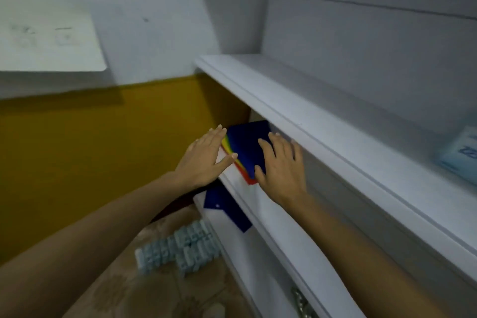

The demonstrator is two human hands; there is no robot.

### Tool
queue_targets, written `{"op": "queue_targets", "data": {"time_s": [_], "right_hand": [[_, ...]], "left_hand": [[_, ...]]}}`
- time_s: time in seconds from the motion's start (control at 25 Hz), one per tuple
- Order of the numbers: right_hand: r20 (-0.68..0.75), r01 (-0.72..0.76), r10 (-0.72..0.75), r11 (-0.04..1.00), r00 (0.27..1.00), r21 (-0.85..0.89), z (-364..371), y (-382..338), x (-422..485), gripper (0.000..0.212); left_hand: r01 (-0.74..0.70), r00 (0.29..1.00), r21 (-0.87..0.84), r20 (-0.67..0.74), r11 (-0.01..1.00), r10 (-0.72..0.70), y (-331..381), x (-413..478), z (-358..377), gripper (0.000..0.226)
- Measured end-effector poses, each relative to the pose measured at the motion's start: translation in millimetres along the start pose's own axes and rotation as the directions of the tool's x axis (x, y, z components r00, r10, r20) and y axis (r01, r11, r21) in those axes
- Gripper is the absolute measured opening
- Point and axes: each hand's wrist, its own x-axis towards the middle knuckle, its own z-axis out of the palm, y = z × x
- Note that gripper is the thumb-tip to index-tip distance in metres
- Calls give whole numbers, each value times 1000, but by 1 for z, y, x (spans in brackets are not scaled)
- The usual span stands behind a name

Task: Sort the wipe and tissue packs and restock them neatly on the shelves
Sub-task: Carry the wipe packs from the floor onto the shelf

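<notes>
Pressure from both sides should square things best, I judge: on the white middle shelf (284,227), left end, sits the dark rainbow-edged pack (249,144), left hand (205,162) flat against its left side, right hand (282,168) spread on top (neither grips). Ease it far, flush. Yellow wall (77,152) lies left; pale packs (178,248) wait on the near floor (116,294).

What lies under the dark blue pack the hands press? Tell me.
Only the white shelf board shows beneath the dark blue pack, below its rainbow-striped edge. The pack, the left hand and the right hand cover the contact; anything between is hidden.
</notes>
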Motion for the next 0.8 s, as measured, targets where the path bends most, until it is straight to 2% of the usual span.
{"op": "queue_targets", "data": {"time_s": [0.2,0.36,0.48,0.64,0.68,0.8], "right_hand": [[229,128,-142,989,963,74,66,-77,-21,69],[338,157,-174,985,925,78,113,-129,-19,75],[429,95,-124,991,895,89,156,-171,-14,73],[619,-73,3,993,785,89,210,-228,-34,75],[649,-104,23,991,760,87,221,-241,-41,75],[741,-206,84,976,667,74,251,-277,-62,72]], "left_hand": [[265,961,21,77,964,-266,-94,-65,8,78],[366,918,49,148,929,-369,-177,-83,12,86],[365,916,29,171,931,-364,-247,-86,22,113],[392,860,-8,357,920,-363,-333,-110,41,121],[412,843,-11,385,911,-377,-352,-116,47,121],[482,784,-28,459,876,-417,-404,-130,73,100]]}}
